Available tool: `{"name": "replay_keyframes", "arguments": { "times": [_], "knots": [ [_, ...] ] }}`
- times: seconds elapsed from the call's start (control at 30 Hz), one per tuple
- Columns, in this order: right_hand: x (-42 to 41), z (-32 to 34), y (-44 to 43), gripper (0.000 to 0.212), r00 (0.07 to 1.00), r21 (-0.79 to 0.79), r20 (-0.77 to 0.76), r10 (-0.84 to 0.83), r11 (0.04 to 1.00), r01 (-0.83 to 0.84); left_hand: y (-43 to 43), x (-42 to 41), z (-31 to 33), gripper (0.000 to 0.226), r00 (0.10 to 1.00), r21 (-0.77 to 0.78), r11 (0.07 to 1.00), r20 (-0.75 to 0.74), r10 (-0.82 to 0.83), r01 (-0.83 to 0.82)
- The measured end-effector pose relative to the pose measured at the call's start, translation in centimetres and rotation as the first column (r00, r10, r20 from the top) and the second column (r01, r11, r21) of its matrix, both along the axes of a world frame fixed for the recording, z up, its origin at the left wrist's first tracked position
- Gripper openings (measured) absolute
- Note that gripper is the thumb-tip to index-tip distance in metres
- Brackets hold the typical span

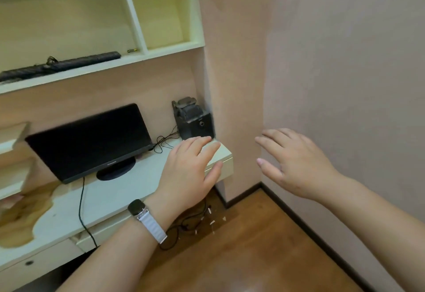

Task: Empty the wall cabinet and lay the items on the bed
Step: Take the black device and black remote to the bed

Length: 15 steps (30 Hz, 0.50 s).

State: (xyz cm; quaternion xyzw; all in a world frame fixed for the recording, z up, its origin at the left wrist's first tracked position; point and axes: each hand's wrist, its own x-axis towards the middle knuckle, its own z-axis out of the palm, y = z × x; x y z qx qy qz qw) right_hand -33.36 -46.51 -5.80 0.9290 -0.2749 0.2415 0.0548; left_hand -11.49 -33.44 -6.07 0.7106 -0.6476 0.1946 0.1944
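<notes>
two things are left on the wall cabinet shelf: a folded black umbrella and a small brass piece. both the left hand and right hand are spread, holding nothing. next i'd reach up over the monitor; the bed is out of sight.

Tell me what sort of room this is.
Probably a bedroom or home study corner: a black flat monitor stands on a pale built-in desk, open cream wall shelves hang above, and the floor is brown wood.
</notes>
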Motion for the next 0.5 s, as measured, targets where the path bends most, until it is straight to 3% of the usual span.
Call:
{"name": "replay_keyframes", "arguments": {
  "times": [0.5],
  "knots": [
    [21.6, 1.4, -11.8, 0.053, 0.998, -0.073, -0.044, 0.046, 0.996, -0.049, -11.1, 20.9, -1.1, 0.045, 0.994, -0.055, 0.994, -0.068, 0.089, -0.093]
  ]
}}
